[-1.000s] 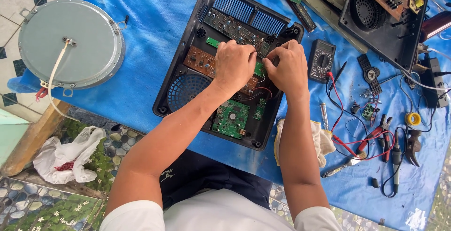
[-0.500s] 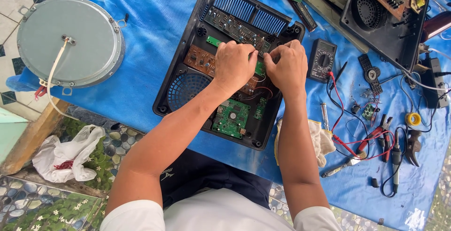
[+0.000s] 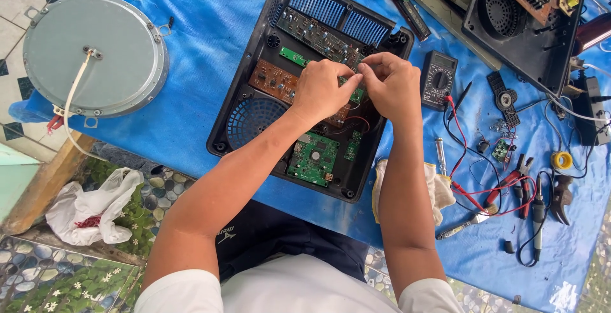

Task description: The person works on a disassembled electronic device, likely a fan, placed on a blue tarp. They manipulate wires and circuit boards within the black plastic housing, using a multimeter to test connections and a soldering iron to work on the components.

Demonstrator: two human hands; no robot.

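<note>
An opened black appliance case (image 3: 254,65) lies on the blue-covered table, with green and brown circuit boards (image 3: 313,159) and blue fins inside. My left hand (image 3: 321,90) and my right hand (image 3: 391,87) meet over the middle of the case. Their fingertips are pinched together on a small part or wire above a green board; what exactly they grip is hidden by the fingers. A thin red wire (image 3: 356,122) loops just below my hands.
A round grey metal plate (image 3: 95,55) with a white cable lies at the left. A multimeter (image 3: 439,79) with red and black leads, pliers (image 3: 560,198), a screwdriver (image 3: 440,154), a white cloth (image 3: 439,189) and another open black case (image 3: 528,14) sit to the right.
Both hands have stayed over the middle of the case, with only small finger movements.
</note>
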